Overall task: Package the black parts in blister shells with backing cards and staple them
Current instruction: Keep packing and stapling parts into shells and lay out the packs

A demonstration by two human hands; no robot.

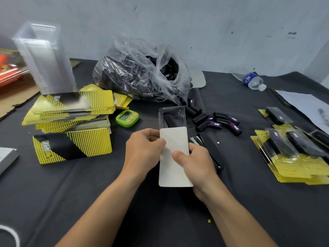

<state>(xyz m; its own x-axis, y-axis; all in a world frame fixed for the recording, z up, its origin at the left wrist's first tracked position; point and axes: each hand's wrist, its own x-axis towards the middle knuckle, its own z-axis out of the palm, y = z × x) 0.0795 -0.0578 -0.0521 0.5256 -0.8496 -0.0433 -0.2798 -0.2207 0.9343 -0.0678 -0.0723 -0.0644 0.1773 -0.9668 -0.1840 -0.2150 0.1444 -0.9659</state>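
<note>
Backing card (175, 157) (white side up) pinched by left hand (144, 150) and right hand (194, 163)

The cloth (160, 220) under the timer (127, 118) was dark matt fabric. Behind the timer, the bag (135, 72) was thin, crinkled, shiny plastic. Left of it, printed cards (71, 106) were glossy. Right of it, the white card (175, 157) was matt; the shell (171, 113), smooth clear plastic.

Scuffed pale grey wall (213, 24), table (160, 220) under dark grey cloth
</note>
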